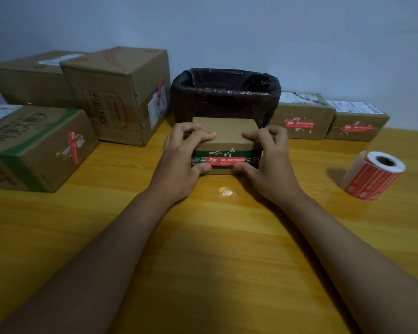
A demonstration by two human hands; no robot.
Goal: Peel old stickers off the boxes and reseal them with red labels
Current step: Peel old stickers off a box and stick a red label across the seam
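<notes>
I see the small box (223,138) in the middle of the table (203,237), just in front of the bin with the black bag (225,92). The left hand (179,162) and the right hand (268,162) grip it from both sides: fingers curled over the top edge, thumbs pressing on the front face at the two ends of the red label (225,161).

My worry is the label. It lies over white scraps of an old sticker (they show just above it), so I think its glue may hold badly there and one end could lift. If the thumbs push unevenly, the box may also slide on the table, which looks smooth and shiny.

The roll of red labels (374,175) lies on its side, well apart on the right; I judge it could roll if bumped.

The table is yellow wood with a glare spot near the hands. Behind stand bigger boxes on the left (116,92), two low boxes on the right (302,116), and a plain pale wall (251,32).
</notes>
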